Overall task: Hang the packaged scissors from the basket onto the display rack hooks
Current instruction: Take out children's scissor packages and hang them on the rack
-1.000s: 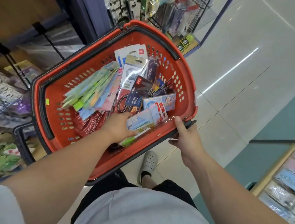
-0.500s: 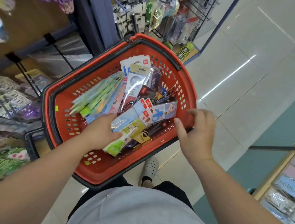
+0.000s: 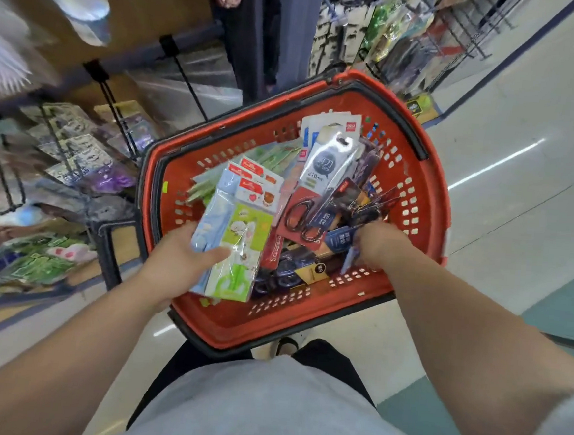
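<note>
1. Head view, basket (image 3: 431, 201): red plastic with slotted walls and black handles folded down along the rim. It sits in front of the person at about waist height, and what supports it is out of sight.
2. Left hand (image 3: 179, 260): at the basket's near left rim, palm up. The fingers are wrapped behind a stack of packaged scissors (image 3: 233, 233) and the thumb is pressed across the front of it.
3. The stack: pale blue and green children's packs with red-topped cards fanned behind, lifted above the basket's left half and tilted away from the person.
4. Right hand (image 3: 379, 245): inside the basket on its right side, knuckles up, fingers curled down into a heap of dark blue packs (image 3: 339, 237). I cannot tell whether they grip one.
5. Large scissors pack (image 3: 331, 166): grey card marked 210mm with black-handled scissors, lying on the pile in the middle of the basket, just left of the right hand.
6. Display rack (image 3: 147, 52): to the left of the basket, with black hooks (image 3: 187, 75) jutting out. Blurred packets (image 3: 74, 152) hang on the lower ones.
7. Second rack (image 3: 396, 30): beyond the basket's far rim, crowded with hanging goods.
8. Floor (image 3: 520, 201): pale glossy tile, on the right.
</note>
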Demonstrator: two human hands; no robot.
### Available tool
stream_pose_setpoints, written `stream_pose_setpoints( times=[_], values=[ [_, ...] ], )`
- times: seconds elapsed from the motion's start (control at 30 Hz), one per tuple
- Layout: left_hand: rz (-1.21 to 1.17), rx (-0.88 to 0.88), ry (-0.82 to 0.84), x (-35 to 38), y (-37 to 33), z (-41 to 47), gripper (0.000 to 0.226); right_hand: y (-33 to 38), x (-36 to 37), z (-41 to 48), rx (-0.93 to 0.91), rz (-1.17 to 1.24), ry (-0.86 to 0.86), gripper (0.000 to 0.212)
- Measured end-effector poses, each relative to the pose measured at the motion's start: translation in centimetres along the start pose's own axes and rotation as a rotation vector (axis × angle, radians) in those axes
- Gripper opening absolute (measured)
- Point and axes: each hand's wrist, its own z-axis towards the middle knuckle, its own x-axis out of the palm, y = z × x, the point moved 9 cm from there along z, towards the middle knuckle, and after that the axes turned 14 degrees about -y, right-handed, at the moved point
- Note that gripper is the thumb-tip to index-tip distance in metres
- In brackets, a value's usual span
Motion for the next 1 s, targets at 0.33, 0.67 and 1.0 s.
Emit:
stream_pose_setpoints(
  times=[0.33,0.67,1.0],
  values=[
    [-0.126,-0.011,-0.043,0.8,-0.7,-0.4,0.023,1.8,-6.2,-4.5,-0.094,0.49,-0.305,0.029],
    [-0.374,-0.184,-0.221,0.5,-1.2,-3.9,0.02,2.6,-8.9,-8.4,0.245,1.929,-0.447,0.047],
    [-0.812,-0.361,-0.298,0.9,-1.4,-6.3,0.033,8.0,-7.6,-8.5,0.434,1.972,-0.319,0.048]
  ],
)
